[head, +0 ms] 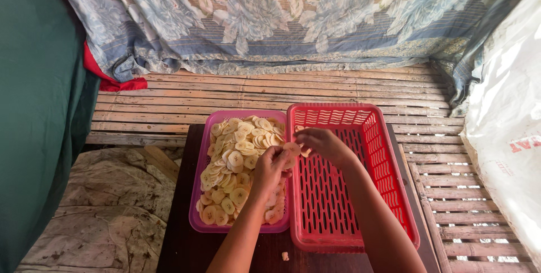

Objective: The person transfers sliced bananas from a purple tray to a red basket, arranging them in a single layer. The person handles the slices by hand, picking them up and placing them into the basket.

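Head view: banana slice (pixel 292 149) pinched between fingers (pixel 277 154).

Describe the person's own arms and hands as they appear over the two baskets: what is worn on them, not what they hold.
Both forearms are bare as far as the view shows: no sleeves, gloves, watch or bracelet. The left hand and the right hand show no rings that can be made out, and the nails look short and unpainted, though they are small in this view. Upper arms lie outside the picture.
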